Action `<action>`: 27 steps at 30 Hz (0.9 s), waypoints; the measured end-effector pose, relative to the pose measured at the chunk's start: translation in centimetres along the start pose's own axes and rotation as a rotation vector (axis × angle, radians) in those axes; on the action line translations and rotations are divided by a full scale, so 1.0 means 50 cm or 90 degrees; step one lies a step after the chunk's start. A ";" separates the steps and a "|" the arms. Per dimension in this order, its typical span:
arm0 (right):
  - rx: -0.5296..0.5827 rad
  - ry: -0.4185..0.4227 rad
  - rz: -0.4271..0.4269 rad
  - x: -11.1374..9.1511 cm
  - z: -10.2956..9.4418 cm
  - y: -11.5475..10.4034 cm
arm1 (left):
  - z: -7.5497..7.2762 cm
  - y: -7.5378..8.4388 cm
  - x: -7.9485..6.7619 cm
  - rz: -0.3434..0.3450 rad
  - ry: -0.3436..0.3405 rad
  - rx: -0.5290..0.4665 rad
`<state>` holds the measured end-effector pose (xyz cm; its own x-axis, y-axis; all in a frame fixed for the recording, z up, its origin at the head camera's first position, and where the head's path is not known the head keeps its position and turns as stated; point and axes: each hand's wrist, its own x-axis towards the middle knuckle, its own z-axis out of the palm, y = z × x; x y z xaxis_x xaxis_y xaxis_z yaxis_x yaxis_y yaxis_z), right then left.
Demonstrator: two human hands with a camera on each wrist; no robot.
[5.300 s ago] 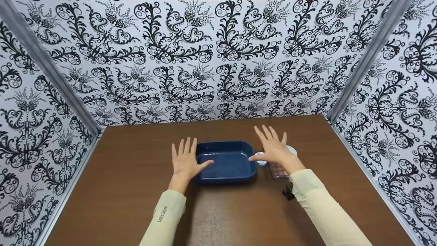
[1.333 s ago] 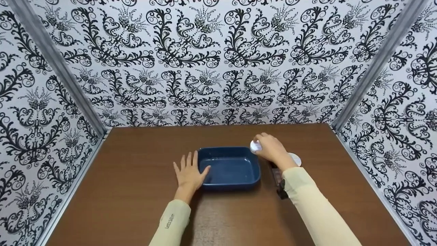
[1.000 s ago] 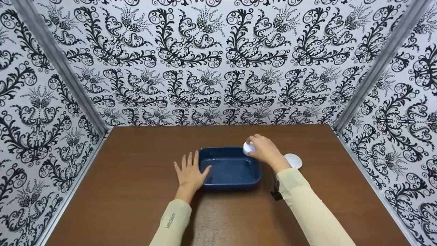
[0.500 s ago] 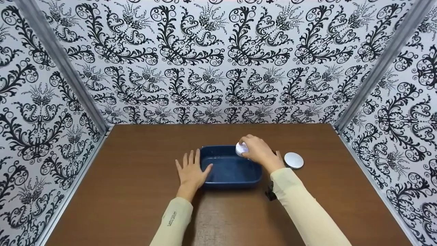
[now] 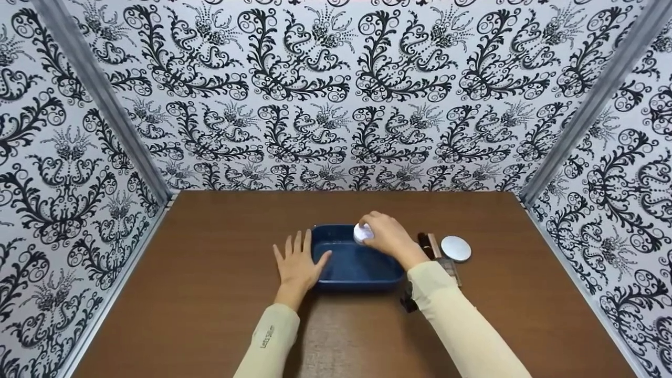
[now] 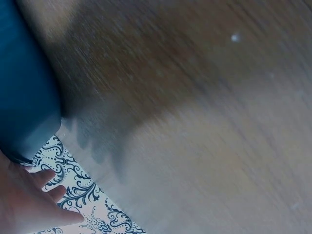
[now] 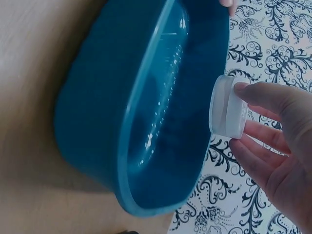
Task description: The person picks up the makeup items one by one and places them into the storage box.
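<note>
In the head view my right hand (image 5: 388, 235) pinches a small round white lidded jar (image 5: 361, 233) over the back right part of a deep blue rectangular dish (image 5: 350, 265). The right wrist view shows the jar (image 7: 227, 107) tilted on its side between thumb and fingertips, above the dish's rim (image 7: 127, 122). Spread flat, my left hand (image 5: 298, 265) lies along the dish's left rim, fingers straight and thumb reaching over the edge. Only a few of its fingers (image 6: 44, 185) appear in the left wrist view, beside the dish's outer wall (image 6: 29, 87).
Right of the dish, on the brown table (image 5: 220, 294), lie a silver round disc (image 5: 455, 248), a dark stick (image 5: 424, 244), a pale slim stick (image 5: 434, 245) and a flat gridded palette (image 5: 450, 268), partly hidden by my right forearm. Patterned walls (image 5: 336, 105) enclose the table.
My right hand has taken the white jar from beside the dish and carried it left over the dish. The items at right have come into view. My left hand has settled against the rim.
</note>
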<state>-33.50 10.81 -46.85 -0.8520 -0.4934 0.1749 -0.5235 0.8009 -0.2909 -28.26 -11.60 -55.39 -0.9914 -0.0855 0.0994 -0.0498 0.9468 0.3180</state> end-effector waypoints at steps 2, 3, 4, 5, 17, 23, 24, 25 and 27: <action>-0.003 0.002 -0.002 0.004 0.010 -0.006 | -0.002 -0.001 0.000 0.001 0.005 0.003; -0.002 0.002 -0.004 0.006 0.015 -0.010 | -0.002 -0.001 0.000 0.001 0.007 0.005; -0.001 0.000 -0.006 0.008 0.020 -0.014 | -0.002 -0.001 -0.001 0.001 0.010 0.008; 0.002 -0.003 -0.008 0.010 0.024 -0.019 | -0.002 -0.002 0.000 0.002 0.013 0.008; 0.012 -0.019 -0.038 0.033 0.080 -0.073 | 0.000 -0.006 0.002 0.000 0.011 0.059; 0.009 -0.016 -0.039 0.038 0.115 -0.076 | 0.008 -0.008 0.003 0.004 0.010 0.057; 0.008 -0.016 -0.038 0.037 0.121 -0.074 | 0.008 -0.007 0.004 0.005 0.010 0.056; 0.005 -0.017 -0.038 0.037 0.127 -0.072 | 0.009 -0.006 0.004 0.003 0.009 0.061; 0.004 -0.019 -0.038 0.034 0.139 -0.069 | 0.010 -0.004 0.004 0.002 0.008 0.066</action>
<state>-33.10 4.84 -52.11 -0.8192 -0.5498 0.1634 -0.5726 0.7679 -0.2870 -28.53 -11.68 -55.90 -0.9900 -0.0857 0.1117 -0.0596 0.9740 0.2187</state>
